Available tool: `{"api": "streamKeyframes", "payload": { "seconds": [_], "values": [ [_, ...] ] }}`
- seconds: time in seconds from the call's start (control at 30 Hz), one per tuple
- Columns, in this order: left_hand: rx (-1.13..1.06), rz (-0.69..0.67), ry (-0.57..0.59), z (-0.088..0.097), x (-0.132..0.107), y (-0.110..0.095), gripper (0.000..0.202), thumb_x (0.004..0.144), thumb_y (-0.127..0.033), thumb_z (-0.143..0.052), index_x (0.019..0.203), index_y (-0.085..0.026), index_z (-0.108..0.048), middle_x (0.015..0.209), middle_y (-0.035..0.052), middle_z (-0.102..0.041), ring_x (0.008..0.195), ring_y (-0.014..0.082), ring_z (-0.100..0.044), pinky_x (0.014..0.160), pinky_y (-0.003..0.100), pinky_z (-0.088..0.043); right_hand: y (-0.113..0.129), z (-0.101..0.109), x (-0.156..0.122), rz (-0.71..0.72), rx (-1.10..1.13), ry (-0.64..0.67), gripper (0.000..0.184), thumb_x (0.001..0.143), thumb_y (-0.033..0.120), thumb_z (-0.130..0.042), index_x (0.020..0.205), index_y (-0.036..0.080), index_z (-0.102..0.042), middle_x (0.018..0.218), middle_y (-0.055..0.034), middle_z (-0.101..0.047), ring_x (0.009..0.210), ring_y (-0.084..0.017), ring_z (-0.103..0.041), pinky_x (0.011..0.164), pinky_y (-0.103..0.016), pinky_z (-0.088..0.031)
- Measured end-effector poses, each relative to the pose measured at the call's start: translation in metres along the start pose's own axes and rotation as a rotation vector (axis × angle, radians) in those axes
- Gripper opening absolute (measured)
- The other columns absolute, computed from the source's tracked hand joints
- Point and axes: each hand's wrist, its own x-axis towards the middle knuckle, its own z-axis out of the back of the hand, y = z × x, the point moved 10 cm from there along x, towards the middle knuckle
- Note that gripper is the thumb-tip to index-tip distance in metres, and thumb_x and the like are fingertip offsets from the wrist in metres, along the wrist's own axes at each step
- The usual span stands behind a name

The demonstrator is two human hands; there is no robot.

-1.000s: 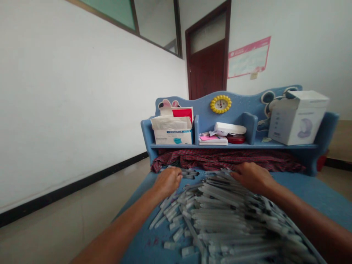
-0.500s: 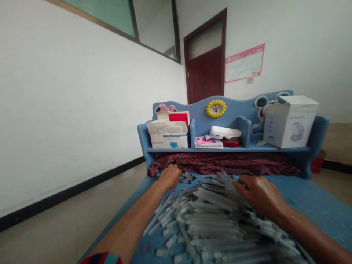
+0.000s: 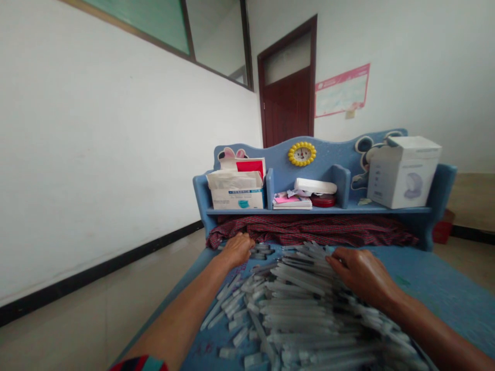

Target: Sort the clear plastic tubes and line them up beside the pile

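Observation:
A big heap of clear plastic tubes [image 3: 305,309] covers the blue desk [image 3: 433,288] in front of me. My left hand [image 3: 237,248] reaches to the far left of the heap, its fingers curled down over a few small dark-tipped pieces [image 3: 262,252]; what it grips is hidden. My right hand [image 3: 359,273] lies on top of the heap at the right, fingers bent and pressing on the long tubes.
A red checked cloth [image 3: 317,229] lies under the desk's shelf. On the shelf stand a box of masks [image 3: 235,191], papers and a red tin [image 3: 323,201], and a white carton [image 3: 402,172]. A brown door [image 3: 288,98] is behind; floor lies to the left.
My left hand has reached farther forward to the small pieces near the cloth. My right hand has drawn back a little over the heap. My view has tilted up slightly.

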Motion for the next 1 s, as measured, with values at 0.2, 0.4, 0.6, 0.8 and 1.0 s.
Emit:
{"api": "streamKeyframes", "payload": {
  "seconds": [0.2,0.4,0.6,0.8,1.0],
  "values": [
    [-0.031,-0.007,-0.089,0.012,-0.011,-0.006,0.022,0.088,-0.029,-0.054,0.104,-0.015,-0.059,0.105,0.0068,-0.061,0.093,0.0198,-0.059,0.081,0.04,-0.05,0.001,0.006,-0.002,0.0,0.035,-0.053,0.034,0.088,0.039,-0.04,0.065,0.021,-0.058,0.06,-0.0042,-0.064,0.063,-0.02,-0.063,0.053,-0.027,-0.025],
    [-0.11,-0.101,-0.27,0.059,-0.032,-0.042,0.019,0.089,-0.015,-0.045,0.102,-0.019,-0.057,0.093,0.005,-0.064,0.09,0.0186,-0.06,0.079,0.031,-0.047,0.009,0.015,-0.005,0.067,0.213,-0.145,0.034,0.089,0.042,-0.041,0.07,0.02,-0.059,0.058,-0.003,-0.06,0.054,-0.016,-0.055,0.054,-0.026,-0.028],
    [-0.194,-0.395,-0.513,0.108,-0.079,-0.126,0.024,0.093,-0.02,-0.038,0.111,-0.019,-0.054,0.084,0.0042,-0.061,0.078,0.0175,-0.055,0.071,0.028,-0.046,0.042,0.025,-0.017,0.213,0.577,-0.088,0.04,0.091,0.045,-0.038,0.062,0.018,-0.049,0.054,0.0027,-0.044,0.051,-0.01,-0.041,0.051,-0.022,-0.03],
    [-0.187,-0.494,-0.664,0.119,-0.111,-0.159,0.024,0.093,-0.019,-0.04,0.113,-0.016,-0.052,0.073,0.0032,-0.057,0.068,0.0174,-0.052,0.056,0.026,-0.044,0.053,0.016,-0.024,0.188,0.799,0.033,0.044,0.089,0.048,-0.04,0.056,0.019,-0.039,0.048,0.0053,-0.034,0.044,-0.008,-0.032,0.044,-0.021,-0.027],
    [-0.315,-0.467,-0.717,0.114,-0.119,-0.15,0.013,0.087,-0.01,-0.044,0.098,-0.012,-0.052,0.079,0.0064,-0.06,0.073,0.0189,-0.055,0.064,0.029,-0.047,0.053,-0.008,-0.027,0.124,0.971,0.306,0.043,0.086,0.052,-0.045,0.059,0.018,-0.046,0.043,0.0044,-0.046,0.037,-0.008,-0.04,0.041,-0.021,-0.03]
  ]
}}
